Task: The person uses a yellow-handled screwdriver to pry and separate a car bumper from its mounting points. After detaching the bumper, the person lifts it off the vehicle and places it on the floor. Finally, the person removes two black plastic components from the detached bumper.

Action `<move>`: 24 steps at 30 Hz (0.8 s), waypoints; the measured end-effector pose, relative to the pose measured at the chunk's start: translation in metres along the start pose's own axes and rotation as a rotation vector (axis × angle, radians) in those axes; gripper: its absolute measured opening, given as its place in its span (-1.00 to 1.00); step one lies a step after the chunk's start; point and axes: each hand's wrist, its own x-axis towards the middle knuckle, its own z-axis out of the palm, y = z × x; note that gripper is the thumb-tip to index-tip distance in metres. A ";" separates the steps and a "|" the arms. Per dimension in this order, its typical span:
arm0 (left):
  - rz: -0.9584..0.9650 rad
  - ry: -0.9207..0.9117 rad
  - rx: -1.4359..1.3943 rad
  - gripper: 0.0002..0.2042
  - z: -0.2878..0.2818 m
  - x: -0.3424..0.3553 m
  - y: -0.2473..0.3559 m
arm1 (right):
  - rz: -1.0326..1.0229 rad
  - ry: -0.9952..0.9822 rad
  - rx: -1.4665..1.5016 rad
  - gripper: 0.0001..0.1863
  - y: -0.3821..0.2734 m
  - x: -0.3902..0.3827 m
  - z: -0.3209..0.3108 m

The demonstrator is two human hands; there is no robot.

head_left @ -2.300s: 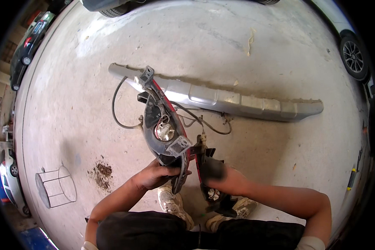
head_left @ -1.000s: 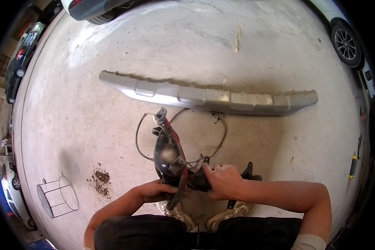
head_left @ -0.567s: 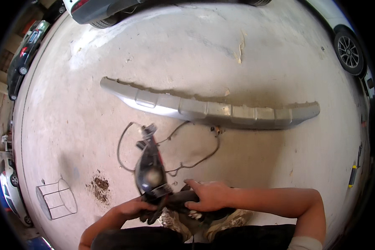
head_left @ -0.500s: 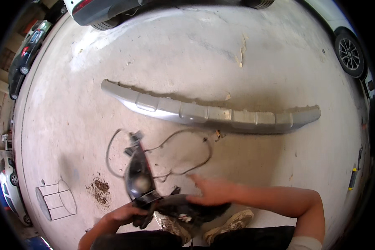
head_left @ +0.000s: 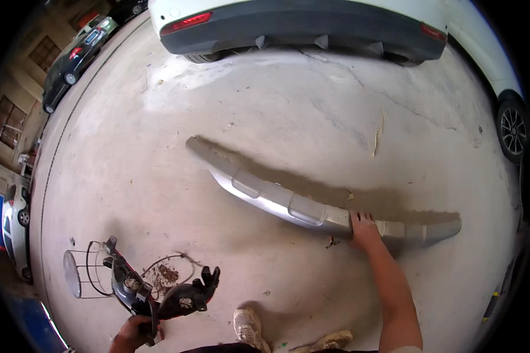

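Note:
My left hand (head_left: 133, 333), at the lower left, is closed on a dark car tail lamp (head_left: 125, 281) with red edging and black brackets. A second dark lamp (head_left: 185, 299) joins or overlaps it near my fingers; whether the two are fastened together, I cannot tell. A thin black cable (head_left: 89, 267) loops out from the lamps. On the floor ahead lies a long curved silver bumper trim (head_left: 265, 203) with recessed panels. My right hand (head_left: 365, 228) grips it right of its middle, fingers bent over the far edge; the thumb is hidden.
Behind the lamps stand a wire-frame basket (head_left: 72, 274) and a pile of brown dirt (head_left: 161, 275). A white car's rear (head_left: 312, 26) spans the far side, and another car's wheel (head_left: 513, 129) is at the right. My shoe (head_left: 248, 326) is at the near edge.
My right hand has left the lamps and reached forward right onto the bumper trim. My left hand has carried the lamps leftward. The view has tilted up, showing more of the white car.

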 end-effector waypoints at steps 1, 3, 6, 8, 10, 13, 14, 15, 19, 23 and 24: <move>0.017 0.043 -0.030 -0.74 -0.005 -0.018 0.004 | 0.002 -0.026 0.023 0.13 -0.005 -0.014 -0.020; -0.024 -0.017 0.061 -0.74 -0.031 -0.045 0.018 | 0.006 -0.066 0.116 0.07 -0.003 -0.050 -0.057; 0.051 -0.021 0.062 -0.70 -0.037 -0.105 0.035 | -0.025 -0.314 0.152 0.04 0.002 -0.127 -0.151; 0.051 -0.024 0.135 -0.70 -0.039 -0.158 0.038 | -0.022 -0.498 0.399 0.02 0.018 -0.195 -0.180; 0.054 -0.028 0.224 -0.72 -0.044 -0.190 0.037 | 0.024 -0.439 0.817 -0.04 0.024 -0.290 -0.206; 0.024 -0.040 0.377 -0.71 -0.023 -0.281 0.044 | 0.276 -0.632 0.731 -0.17 0.013 -0.426 -0.243; 0.030 -0.046 0.356 -0.72 -0.001 -0.322 0.049 | 0.167 -0.347 0.683 -0.28 0.015 -0.485 -0.218; 0.037 -0.050 0.331 -0.72 0.017 -0.360 0.051 | 0.068 -0.056 0.578 -0.39 0.017 -0.544 -0.192; 0.070 -0.366 0.105 -0.71 0.066 -0.393 0.028 | 0.602 -0.364 0.993 -0.37 -0.018 -0.696 -0.283; -0.056 -0.438 0.090 -0.76 0.129 -0.417 0.028 | 0.837 -0.165 1.226 -0.37 -0.018 -0.790 -0.258; -0.073 -0.465 0.097 -0.76 0.140 -0.434 0.019 | 0.885 -0.110 1.285 -0.37 -0.018 -0.812 -0.245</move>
